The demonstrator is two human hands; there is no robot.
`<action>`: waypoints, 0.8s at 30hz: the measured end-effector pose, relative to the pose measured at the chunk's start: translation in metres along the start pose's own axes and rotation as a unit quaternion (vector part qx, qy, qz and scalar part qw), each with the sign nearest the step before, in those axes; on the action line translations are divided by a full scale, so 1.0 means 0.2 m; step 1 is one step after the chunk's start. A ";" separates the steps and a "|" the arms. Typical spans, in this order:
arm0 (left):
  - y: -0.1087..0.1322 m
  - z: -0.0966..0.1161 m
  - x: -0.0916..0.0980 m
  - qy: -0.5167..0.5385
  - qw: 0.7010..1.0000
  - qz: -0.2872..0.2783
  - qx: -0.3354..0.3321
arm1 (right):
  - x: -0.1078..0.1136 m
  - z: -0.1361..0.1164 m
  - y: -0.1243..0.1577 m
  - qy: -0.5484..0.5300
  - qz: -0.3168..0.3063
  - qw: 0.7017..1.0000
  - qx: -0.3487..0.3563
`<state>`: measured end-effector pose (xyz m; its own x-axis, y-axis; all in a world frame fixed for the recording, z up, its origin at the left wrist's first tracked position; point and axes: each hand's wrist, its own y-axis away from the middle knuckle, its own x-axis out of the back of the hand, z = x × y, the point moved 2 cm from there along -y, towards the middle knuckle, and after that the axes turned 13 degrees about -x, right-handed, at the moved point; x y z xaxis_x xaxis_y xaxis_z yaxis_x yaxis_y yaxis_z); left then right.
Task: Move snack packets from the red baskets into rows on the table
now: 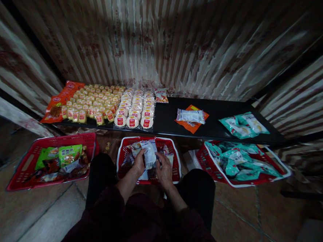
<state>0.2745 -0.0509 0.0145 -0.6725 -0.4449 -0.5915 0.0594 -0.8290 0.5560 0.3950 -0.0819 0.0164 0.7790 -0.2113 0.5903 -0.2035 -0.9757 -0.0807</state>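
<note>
My left hand [139, 163] is closed on the left edge of a white and blue snack packet [149, 158], held over the middle red basket [120, 158]. At the packet's right edge is my right hand [164, 169], its thumb and fingers curved and a little apart. Whether those fingertips touch the packet is hard to tell. More wrapped snacks [136, 145] lie in the basket beneath and around both hands, partly hidden by them.
A black shelf [166, 115] holds rows of small yellow cakes [94, 102], round white cakes [132, 122], an orange bag [57, 103], a white packet [190, 116] on an orange one, and teal bags [243, 125]. Side baskets hold green packets [70, 155] and teal bags [235, 158].
</note>
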 end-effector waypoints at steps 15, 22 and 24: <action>-0.01 -0.02 0.00 -0.039 0.997 -0.023 -0.066 | 0.00 -0.02 0.01 -0.025 -0.080 0.989 -0.122; 0.04 -0.01 0.01 -0.089 0.993 -0.050 -0.055 | -0.04 0.07 0.01 -0.064 -0.020 0.988 -0.140; 0.05 0.00 0.01 -0.102 0.991 -0.056 -0.067 | -0.03 0.09 0.00 -0.080 0.000 0.983 -0.164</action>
<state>0.2740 -0.0598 0.0186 -0.8151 -0.2807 -0.5068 0.0636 -0.9129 0.4033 0.4005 -0.0818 -0.0025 0.8570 -0.2425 0.4548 -0.3628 -0.9106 0.1981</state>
